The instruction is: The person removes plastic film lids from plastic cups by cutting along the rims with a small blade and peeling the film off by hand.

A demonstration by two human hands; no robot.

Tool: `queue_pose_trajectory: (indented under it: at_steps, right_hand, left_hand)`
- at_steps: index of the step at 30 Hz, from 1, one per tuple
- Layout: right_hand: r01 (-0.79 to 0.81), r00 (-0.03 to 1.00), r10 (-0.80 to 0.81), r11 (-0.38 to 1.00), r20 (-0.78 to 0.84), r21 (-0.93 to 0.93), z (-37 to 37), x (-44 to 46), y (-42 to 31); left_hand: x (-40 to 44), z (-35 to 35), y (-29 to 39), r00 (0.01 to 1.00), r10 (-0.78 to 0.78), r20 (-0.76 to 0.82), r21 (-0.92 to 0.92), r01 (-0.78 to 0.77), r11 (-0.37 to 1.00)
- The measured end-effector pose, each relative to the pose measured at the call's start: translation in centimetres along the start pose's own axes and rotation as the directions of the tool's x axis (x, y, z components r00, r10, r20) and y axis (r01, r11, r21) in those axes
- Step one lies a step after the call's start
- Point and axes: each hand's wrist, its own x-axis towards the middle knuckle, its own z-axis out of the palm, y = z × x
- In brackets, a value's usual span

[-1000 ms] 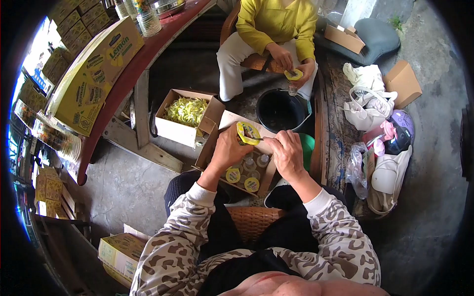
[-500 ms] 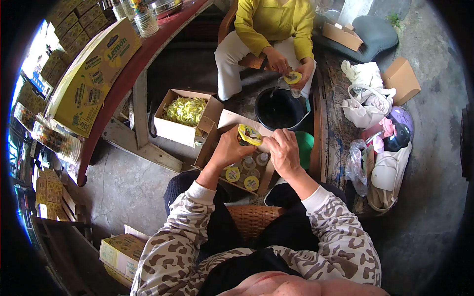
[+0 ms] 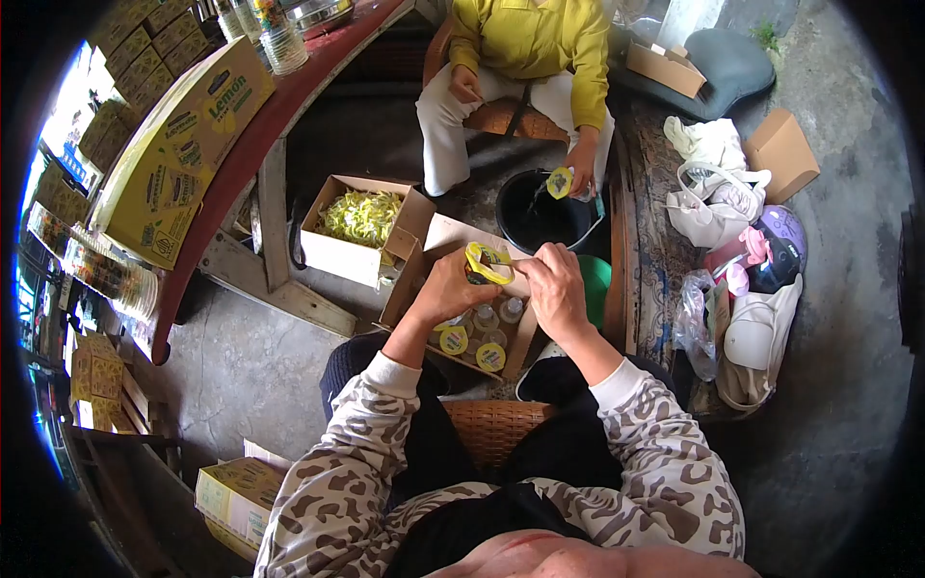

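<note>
My left hand [image 3: 446, 290] is wrapped round a cup with a yellow lid [image 3: 489, 263], held above an open carton [image 3: 392, 301]. The lid looks partly lifted, and its near side faces my right hand. My right hand [image 3: 557, 291] is pinched at the lid's right edge, on a small thin piece that I cannot make out. Below, inside the carton, stand several clear cups [image 3: 485, 318], and some have yellow lids [image 3: 454, 339]. The lower part of the held cup is hidden by my fingers.
Ahead sits a person in yellow [image 3: 530, 39], holding a yellow-lidded cup [image 3: 560, 182] over a black bucket [image 3: 541, 214]. A box of yellow strips [image 3: 361, 218] stands ahead-left, a green container [image 3: 594, 289] to the right. Bags [image 3: 715, 183] lie further right; a red-edged table [image 3: 231, 178] curves left.
My hands have barely moved; the thin piece at the lid is less visible. The other person's hands have parted, one moving to the knee and the other lowering the cup, tilted, over the bucket.
</note>
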Motion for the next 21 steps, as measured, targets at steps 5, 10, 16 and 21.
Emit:
queue_pose_trajectory:
  at_steps: [5, 10, 16, 21]
  right_hand:
    - [0.057, 0.998, -0.058, 0.996, -0.004, -0.072, -0.8, 0.2, 0.0]
    - [0.131, 0.991, -0.131, 0.985, 0.001, -0.115, -0.6, 0.1, -0.4]
    - [-0.038, 0.999, 0.038, 0.999, -0.009, 0.036, -0.3, 0.2, 0.3]
    - [-0.014, 1.0, 0.014, 1.0, -0.017, 0.006, -0.9, 0.3, 0.4]
  left_hand:
    - [0.0, -0.1, -0.6, 0.995, 0.009, -0.101, 0.07, -0.002, 0.998]
    - [-0.5, -0.4, 0.0, 0.971, -0.127, 0.203, -0.356, 0.194, 0.914]
    - [-0.2, 0.4, -0.4, 0.996, -0.012, 0.092, -0.278, 0.037, 0.96]
    - [0.2, 0.3, -0.8, 0.994, 0.095, -0.045, -0.118, -0.1, 0.988]
